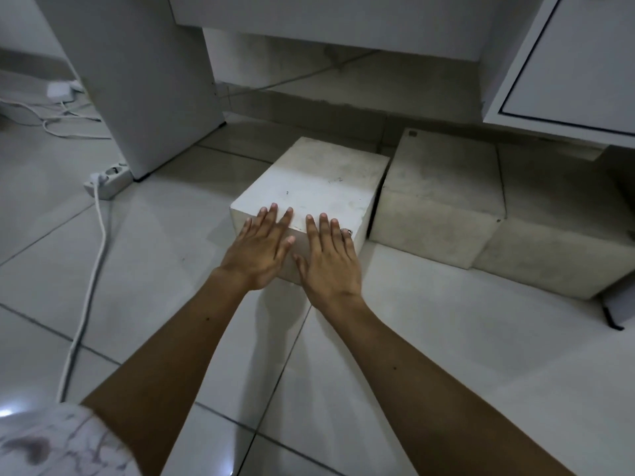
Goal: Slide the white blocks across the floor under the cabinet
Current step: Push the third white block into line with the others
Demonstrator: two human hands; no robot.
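A white block (319,180) stands on the tiled floor in front of the gap under the white cabinet (309,15). My left hand (263,247) and my right hand (330,259) lie flat against its near face, side by side, with the fingertips over its top edge. The fingers are spread and grip nothing. A ring shows on my right hand. To the right, a second white block (443,187) touches the first one, and a third block (556,242) sits beside that, partly beneath the open cabinet door (577,63).
A white cabinet side panel (144,80) stands at the left of the gap. A power strip (106,180) with a white cable (89,286) lies on the floor left of it, with more cables further back. A raised dusty ledge (309,97) runs under the cabinet.
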